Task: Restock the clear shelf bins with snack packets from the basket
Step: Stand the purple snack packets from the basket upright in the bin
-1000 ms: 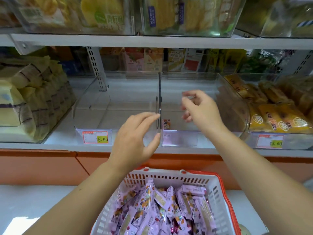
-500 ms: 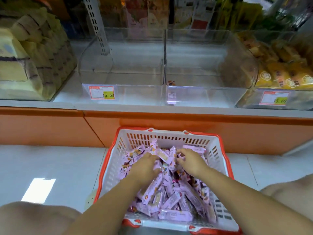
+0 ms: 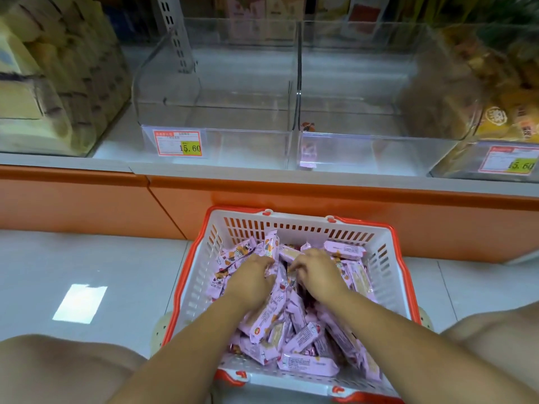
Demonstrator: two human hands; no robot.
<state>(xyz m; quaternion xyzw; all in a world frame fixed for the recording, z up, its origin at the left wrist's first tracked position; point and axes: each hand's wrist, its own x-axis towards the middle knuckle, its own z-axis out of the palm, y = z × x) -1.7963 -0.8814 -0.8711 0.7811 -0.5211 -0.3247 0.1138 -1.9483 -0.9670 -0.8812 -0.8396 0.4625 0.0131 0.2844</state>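
Observation:
A white basket with a red rim [image 3: 201, 275] sits on the floor below the shelf, heaped with pink snack packets [image 3: 306, 336]. Both my hands are down in the heap near its far side. My left hand [image 3: 250, 275] curls its fingers round packets on the left. Close beside it, my right hand [image 3: 318, 272] grips packets with its fingers bent down into the pile. Up on the shelf stand two clear bins side by side. The left bin [image 3: 215, 91] holds nothing. The right bin [image 3: 364, 97] has a single pink packet [image 3: 307, 148] at its front left corner.
Bins of pale wrapped cakes [image 3: 43, 91] stand to the left and yellow packets [image 3: 507, 118] to the right. Price tags [image 3: 178, 142] sit on the bin fronts. An orange shelf base [image 3: 320, 205] runs behind the basket. My knees [image 3: 58, 371] flank it on the grey floor.
My hands dropped from the shelf bins into the basket a second ago. Since half a second ago they have closed together on packets near the basket's far side.

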